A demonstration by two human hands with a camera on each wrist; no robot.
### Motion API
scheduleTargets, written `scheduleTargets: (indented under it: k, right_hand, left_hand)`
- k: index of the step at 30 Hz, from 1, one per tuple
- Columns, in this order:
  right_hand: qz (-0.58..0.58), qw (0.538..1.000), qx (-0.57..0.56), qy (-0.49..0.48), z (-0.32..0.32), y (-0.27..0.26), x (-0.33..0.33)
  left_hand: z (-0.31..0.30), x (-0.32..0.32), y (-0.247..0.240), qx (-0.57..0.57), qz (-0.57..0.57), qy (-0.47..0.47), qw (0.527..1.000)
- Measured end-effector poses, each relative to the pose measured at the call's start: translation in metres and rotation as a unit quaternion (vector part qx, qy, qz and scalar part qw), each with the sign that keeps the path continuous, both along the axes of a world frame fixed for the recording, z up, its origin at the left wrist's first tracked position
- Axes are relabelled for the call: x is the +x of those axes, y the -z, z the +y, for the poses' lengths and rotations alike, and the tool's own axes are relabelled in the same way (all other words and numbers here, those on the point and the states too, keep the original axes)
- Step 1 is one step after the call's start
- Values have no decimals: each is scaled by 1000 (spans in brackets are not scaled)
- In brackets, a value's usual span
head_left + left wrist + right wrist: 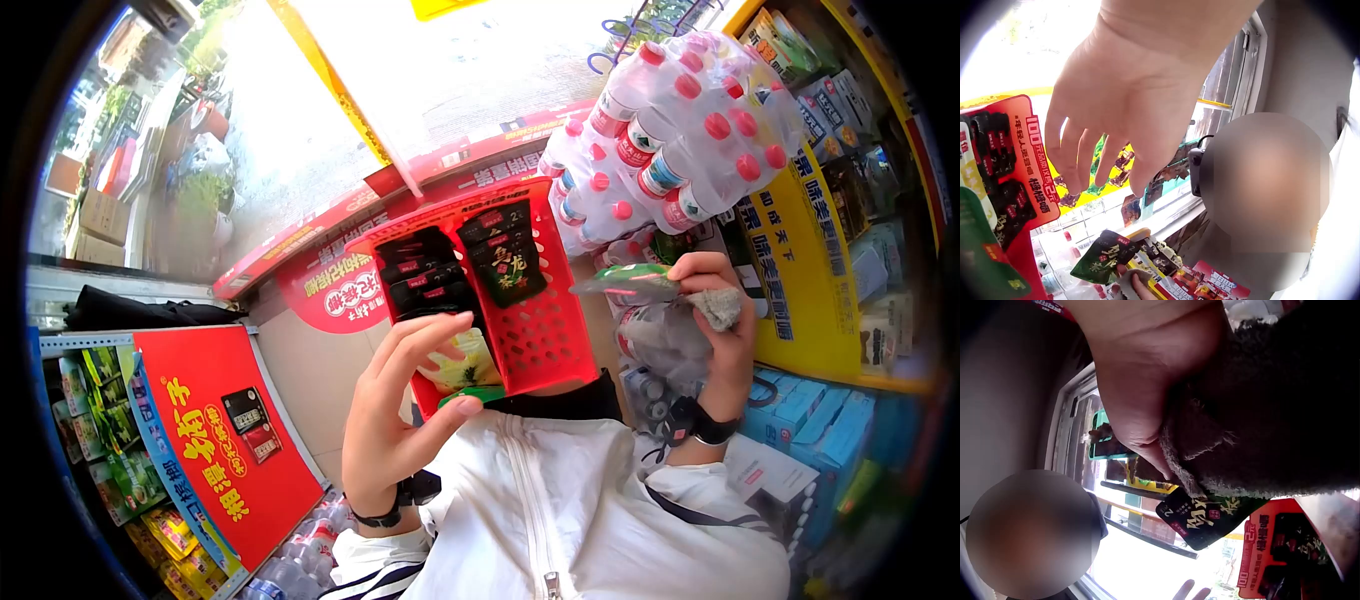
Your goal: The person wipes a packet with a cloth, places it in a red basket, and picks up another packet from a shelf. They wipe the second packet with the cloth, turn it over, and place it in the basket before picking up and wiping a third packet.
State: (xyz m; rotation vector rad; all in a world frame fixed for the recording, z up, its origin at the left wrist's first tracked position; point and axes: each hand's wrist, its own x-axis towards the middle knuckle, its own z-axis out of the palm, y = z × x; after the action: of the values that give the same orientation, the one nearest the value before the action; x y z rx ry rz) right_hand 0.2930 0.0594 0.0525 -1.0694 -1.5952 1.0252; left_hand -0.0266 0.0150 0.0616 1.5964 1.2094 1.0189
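A red basket with two compartments stands before the person, holding black packets on the left and a dark green-and-black packet on the right. The left hand, fingers spread and slightly bent, is over the basket's near left corner, beside a yellow-and-white packet; in the left wrist view this hand holds nothing. To the basket's right, the right hand grips a grey cloth and a green packet. In the right wrist view the cloth hides most of its fingers.
Shrink-wrapped bottles are stacked at the upper right, beside a yellow shelf display. Blue boxes lie at the lower right. A red display panel and shelves with packets stand on the left. Behind the basket is a glass pane.
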Motion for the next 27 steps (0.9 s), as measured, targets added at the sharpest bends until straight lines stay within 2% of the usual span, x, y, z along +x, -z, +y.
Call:
scheduleTargets:
  k: [1, 3, 6, 9, 11, 13, 14, 16, 17, 20, 21, 23, 24, 25, 26, 27]
  right_hand:
    - [-30, 997, -5, -69, 0, -11, -8]
    - [-61, 992, 9, -108, 2, -22, -28]
    - [-96, 966, -21, -239, 8, -29, -46]
    - [-123, 962, -17, -245, 13, -29, -57]
    - [-142, 966, 3, -215, 9, -21, -54]
    - [-19, 998, -7, -57, 8, 5, -29]
    - [-20, 998, -12, -58, 10, 15, -16]
    - [209, 975, -73, -17, 13, 24, 0]
    - [207, 975, -76, -17, 12, 25, 1]
    - [353, 925, -95, 103, 6, 28, 2]
    - [352, 925, -97, 104, 3, 31, 5]
    - [467, 882, 28, -62, -1, 41, 11]
    - [467, 881, 25, -63, -3, 52, 19]
    - [83, 981, 147, 99, -6, 69, 32]
    - [-319, 885, 240, 241, -7, 81, 39]
    - [-657, 611, 286, 336, -10, 91, 48]
  left_hand:
    - [1, 5, -1, 27, 1, -13, 1000]
    - [4, 15, 0, 100, 66, -2, 993]
    - [2, 30, 17, 99, 107, 21, 989]
    - [-1, 36, 37, 57, 93, 10, 994]
    - [1, 36, 39, 48, 65, -17, 997]
    - [1, 32, 37, -119, -82, -48, 988]
    - [1, 33, 47, -120, -144, -69, 980]
    - [1, 29, 50, -154, -180, -88, 968]
    - [1, 29, 48, -166, -205, -102, 959]
    - [3, 28, 51, -170, -256, -108, 946]
    - [4, 27, 51, -171, -257, -109, 945]
    - [4, 24, 52, -153, -252, -99, 951]
    - [3, 23, 51, -155, -249, -101, 951]
    - [3, 22, 52, -157, -248, -104, 950]
    - [4, 22, 52, -160, -257, -109, 947]
    - [4, 21, 52, -162, -265, -110, 944]
